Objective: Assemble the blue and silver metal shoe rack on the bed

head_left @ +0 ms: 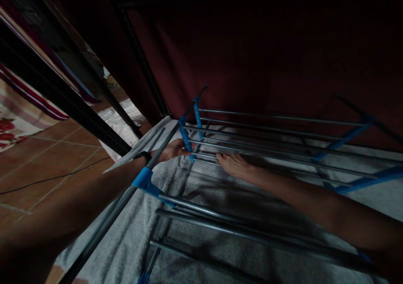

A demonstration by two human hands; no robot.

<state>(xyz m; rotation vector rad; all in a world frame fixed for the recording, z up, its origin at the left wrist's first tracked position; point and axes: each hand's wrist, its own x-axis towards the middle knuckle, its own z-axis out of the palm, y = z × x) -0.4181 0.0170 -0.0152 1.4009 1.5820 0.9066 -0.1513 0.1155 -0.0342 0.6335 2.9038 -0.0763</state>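
A rack of grey metal tubes (270,150) with blue plastic brackets stands on a grey towel-like cloth. My left hand (174,149) reaches past the side pole (166,147), its fingers closed at the lower end of a blue bracket (185,138). Just to the right, my right hand (232,164) has its fingers wrapped over a low metal tube (204,155) that runs to that bracket. A second blue bracket (197,116) sits farther back. Closer to me, another blue bracket (149,183) clips onto the side pole. Dim light hides parts of my fingertips.
Behind the rack rises a dark red panel (258,57). Dark metal posts (78,103) slant at the left, beside a tiled floor (59,154) with a black cable (56,177). Patterned cloth (19,112) hangs at far left. The grey cloth (126,229) spreads under the rack.
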